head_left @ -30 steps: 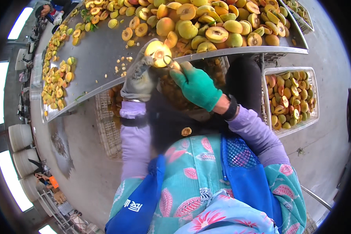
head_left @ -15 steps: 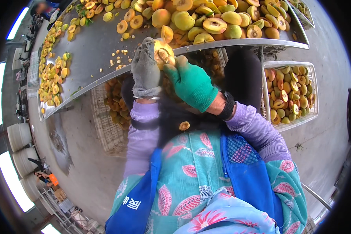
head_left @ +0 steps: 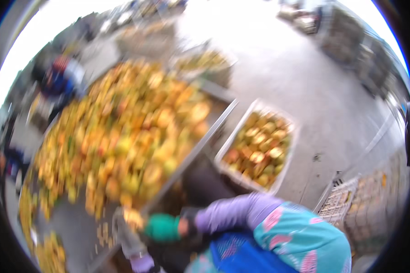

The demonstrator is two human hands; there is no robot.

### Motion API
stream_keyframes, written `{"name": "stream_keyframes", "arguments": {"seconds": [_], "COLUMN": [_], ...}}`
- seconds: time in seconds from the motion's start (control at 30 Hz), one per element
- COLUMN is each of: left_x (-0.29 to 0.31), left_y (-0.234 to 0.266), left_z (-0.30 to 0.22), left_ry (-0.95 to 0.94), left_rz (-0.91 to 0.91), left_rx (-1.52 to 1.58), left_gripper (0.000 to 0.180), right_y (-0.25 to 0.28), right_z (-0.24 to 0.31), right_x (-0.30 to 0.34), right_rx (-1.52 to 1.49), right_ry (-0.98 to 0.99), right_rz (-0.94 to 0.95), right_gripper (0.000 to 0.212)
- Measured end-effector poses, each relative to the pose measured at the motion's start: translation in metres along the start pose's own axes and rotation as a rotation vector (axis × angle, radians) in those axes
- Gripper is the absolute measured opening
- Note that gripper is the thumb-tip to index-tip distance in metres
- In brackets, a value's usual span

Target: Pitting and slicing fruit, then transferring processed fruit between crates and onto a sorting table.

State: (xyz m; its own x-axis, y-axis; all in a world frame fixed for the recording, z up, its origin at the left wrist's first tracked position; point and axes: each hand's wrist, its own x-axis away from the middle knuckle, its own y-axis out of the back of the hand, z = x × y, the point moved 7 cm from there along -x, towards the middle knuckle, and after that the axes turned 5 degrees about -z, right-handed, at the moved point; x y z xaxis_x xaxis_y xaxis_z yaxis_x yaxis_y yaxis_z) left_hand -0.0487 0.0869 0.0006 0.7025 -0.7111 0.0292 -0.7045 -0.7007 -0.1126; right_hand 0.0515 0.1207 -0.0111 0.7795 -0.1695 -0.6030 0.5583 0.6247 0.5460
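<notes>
My left hand (head_left: 126, 233), in a grey glove, is closed around a yellow peach (head_left: 133, 219) at the near edge of the metal table (head_left: 77, 217). Right beside it is my right hand (head_left: 163, 227) in a green glove, rounded like a fist close against the peach. Motion blur smears the fingers of both hands, and whatever the right one grips cannot be made out. Cut peaches (head_left: 123, 136) lie in a broad heap over the table, beyond my hands. Small pale pits (head_left: 104, 234) are scattered on the metal near the left hand.
A white crate of peach halves (head_left: 259, 150) stands on the floor right of the table. Another filled crate (head_left: 202, 63) is beyond the table's far end. Stacked crates (head_left: 366, 204) stand at the right. A person (head_left: 61, 79) in blue is at the far left.
The view has swung to the right and blurred, so the hands and table now appear lower and further left. More of the heap and floor shows. Both hands remain together at the peach.
</notes>
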Motion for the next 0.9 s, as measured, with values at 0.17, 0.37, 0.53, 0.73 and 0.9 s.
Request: {"name": "stream_keyframes", "arguments": {"seconds": [0.17,0.37,0.53,0.73,0.9], "left_x": [-0.007,-0.028,-0.036,-0.03,-0.018], "left_y": [-0.026,-0.037,-0.039,-0.035,-0.041], "left_z": [-0.011,-0.023,-0.022,-0.022,-0.027], "left_ry": [-0.061,-0.046,-0.024,0.021,-0.064], "left_rz": [-0.07,0.04,0.08,0.118,0.305], "left_rx": [-0.058,-0.069,-0.074,-0.039,-0.074], "left_gripper": [0.036,0.036,0.036,0.035,0.032], "right_y": [0.01,-0.017,-0.025,0.005,0.0], "right_z": [-0.005,-0.032,-0.036,0.003,0.029], "right_x": [0.005,-0.002,-0.013,-0.017,-0.009], "right_rx": [-0.777,-0.894,-1.067,-1.446,-1.735], "right_ry": [-1.059,-1.129,-1.111,-1.263,-1.242], "right_rz": [-0.039,-0.026,-0.056,0.053,0.043], "right_gripper": [0.045,0.042,0.042,0.035,0.031]}}
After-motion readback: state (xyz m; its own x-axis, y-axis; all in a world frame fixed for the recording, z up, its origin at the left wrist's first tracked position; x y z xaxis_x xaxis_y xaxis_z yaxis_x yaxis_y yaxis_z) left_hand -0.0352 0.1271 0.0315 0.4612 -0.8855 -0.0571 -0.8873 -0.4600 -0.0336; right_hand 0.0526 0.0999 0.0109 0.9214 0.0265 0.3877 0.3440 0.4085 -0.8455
